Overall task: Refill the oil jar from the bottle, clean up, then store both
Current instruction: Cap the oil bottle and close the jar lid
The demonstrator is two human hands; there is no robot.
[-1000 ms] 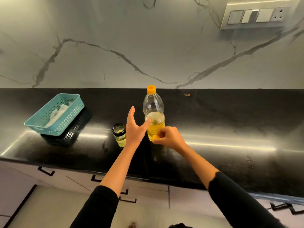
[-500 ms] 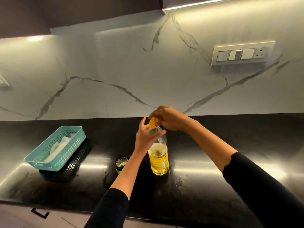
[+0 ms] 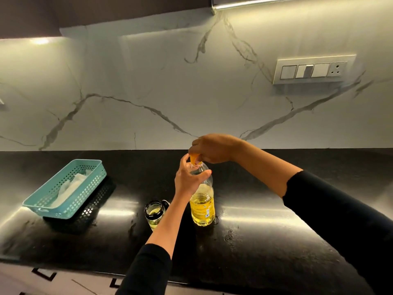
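Note:
A clear plastic oil bottle point(image 3: 202, 209), about half full of yellow oil, stands upright on the black counter point(image 3: 265, 231). My left hand point(image 3: 189, 179) grips the bottle's shoulder just below the neck. My right hand point(image 3: 212, 148) comes over the top and pinches the orange cap point(image 3: 194, 158). A small glass oil jar point(image 3: 154, 212) with a dark rim stands open just left of the bottle, partly behind my left forearm, with a little oil at its bottom.
A teal perforated basket point(image 3: 63, 189) holding a white cloth point(image 3: 69, 186) sits at the counter's left. A marble backsplash with a switch panel point(image 3: 312, 70) rises behind. Drawer fronts run below the counter's front edge.
One second ago my hands were low near the bottle's base. Both rose: the left now grips the shoulder, the right took hold of the cap. The view tilted upward.

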